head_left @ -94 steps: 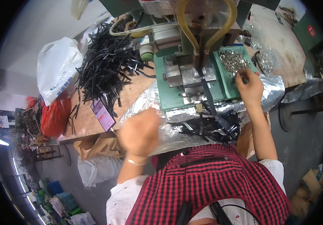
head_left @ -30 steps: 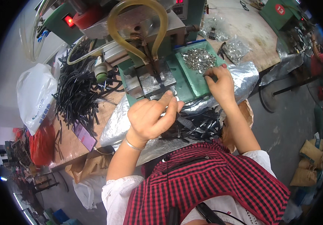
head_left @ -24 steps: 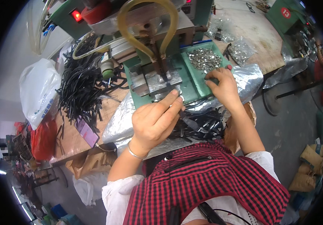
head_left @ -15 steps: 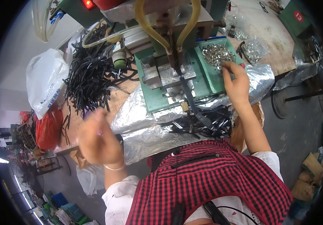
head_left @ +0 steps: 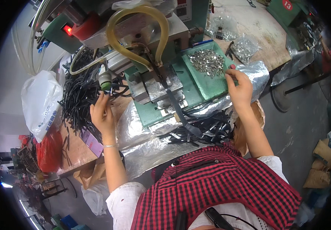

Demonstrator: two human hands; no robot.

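Note:
My left hand [head_left: 103, 117] reaches up beside the pile of black straps [head_left: 77, 92], just below a green-capped button [head_left: 105, 85]. Its fingers are apart, and I see nothing held. At the right edge of a green tray [head_left: 213, 92] of small shiny metal pieces [head_left: 207, 62], my right hand [head_left: 240, 90] has thumb and forefinger drawn together. Whatever may be between those fingertips is too small to make out. Between my hands stands a press machine [head_left: 167, 82]. One black strap [head_left: 179, 109] runs from its metal block down toward me.
More black straps [head_left: 203, 128] lie on silver foil [head_left: 142, 149] before the machine. A yellowish hose [head_left: 165, 28] loops above it. A white plastic bag [head_left: 40, 99] and a red bag [head_left: 50, 153] hang at the left. Clear bags of metal pieces [head_left: 246, 48] sit behind the tray.
My left hand has risen from the table's front left to the button and strap pile, uncovering a pink card. My right hand stays by the tray. The view has shifted slightly.

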